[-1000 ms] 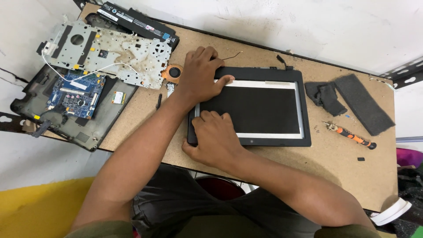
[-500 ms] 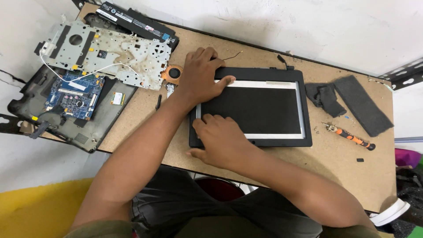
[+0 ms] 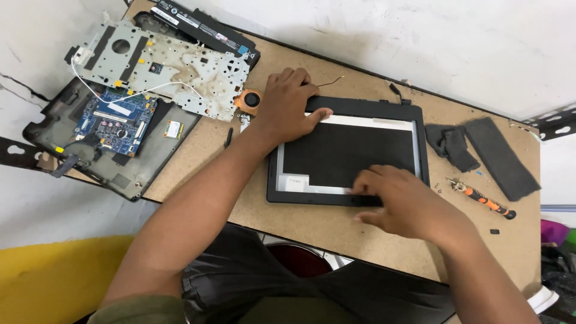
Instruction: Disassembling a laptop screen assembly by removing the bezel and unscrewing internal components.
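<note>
At table centre, I am watching the left hand [image 3: 287, 105] lying flat, fingers spread, on the ten o'clock corner of the matte black laptop screen panel [image 3: 348, 153], while the right hand [image 3: 403, 201] is pressing loosely parted fingertips on its glossy bottom bezel; an orange-handled screwdriver [image 3: 482, 198] is lying at three o'clock.

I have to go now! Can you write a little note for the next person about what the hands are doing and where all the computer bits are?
Left hand: flat on the top left corner of the screen panel, pinning it.
Right hand: fingertips on the panel's bottom bezel edge.
Panel lies flat on the table, bezel still on.
Screwdriver to the right, beside black foam pieces.
Left: open laptop base with blue circuit board, metal plate, small fan.
Already apart: the base. Not yet: the bezel.
</note>
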